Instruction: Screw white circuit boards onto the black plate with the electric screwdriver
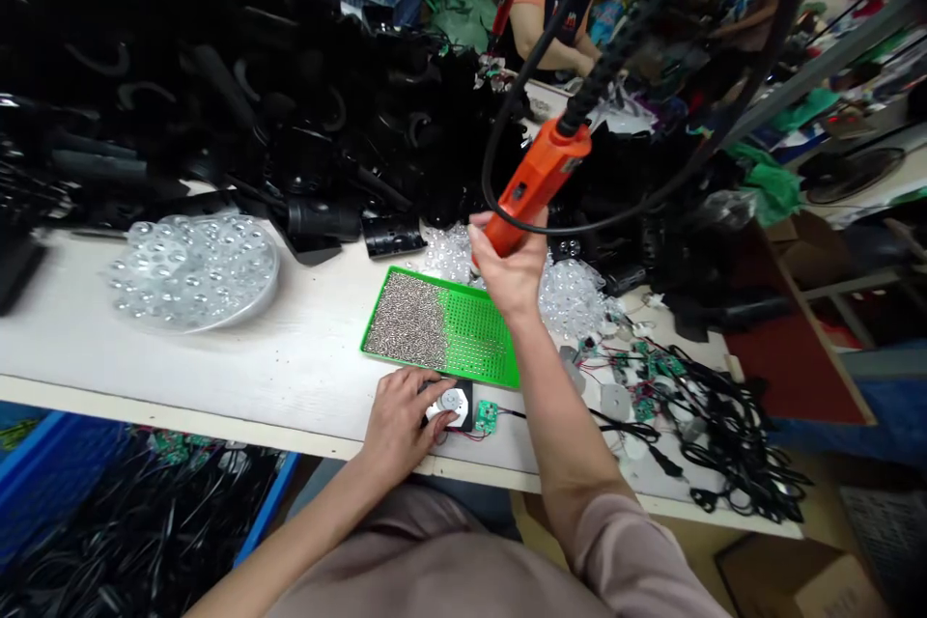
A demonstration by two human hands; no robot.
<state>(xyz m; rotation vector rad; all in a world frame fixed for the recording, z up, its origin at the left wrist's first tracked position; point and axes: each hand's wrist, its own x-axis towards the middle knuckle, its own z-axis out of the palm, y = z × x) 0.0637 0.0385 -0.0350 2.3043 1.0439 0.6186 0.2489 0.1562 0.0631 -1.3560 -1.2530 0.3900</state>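
Note:
My right hand (511, 275) is wrapped round an orange electric screwdriver (540, 176), which has a black cable looping from its top. Its tip is hidden behind the hand, above the green tray (482, 323) of small screws (406, 319). At the table's front edge, my left hand (406, 415) has its thumb and fingers closed round a small motor (450, 401) with a silvery round face and a white mount. Under the motor lies a black block (463, 404). Thin wires run from it to a green circuit board (487, 416) on the right.
A bowl of clear plastic parts (199, 270) stands left; more clear parts (572, 294) lie behind the tray. Black housings (290, 116) are heaped at the back. Boards and black cables (724, 435) crowd the right end. A blue crate (267, 502) stands below; a co-worker (554, 10) sits opposite.

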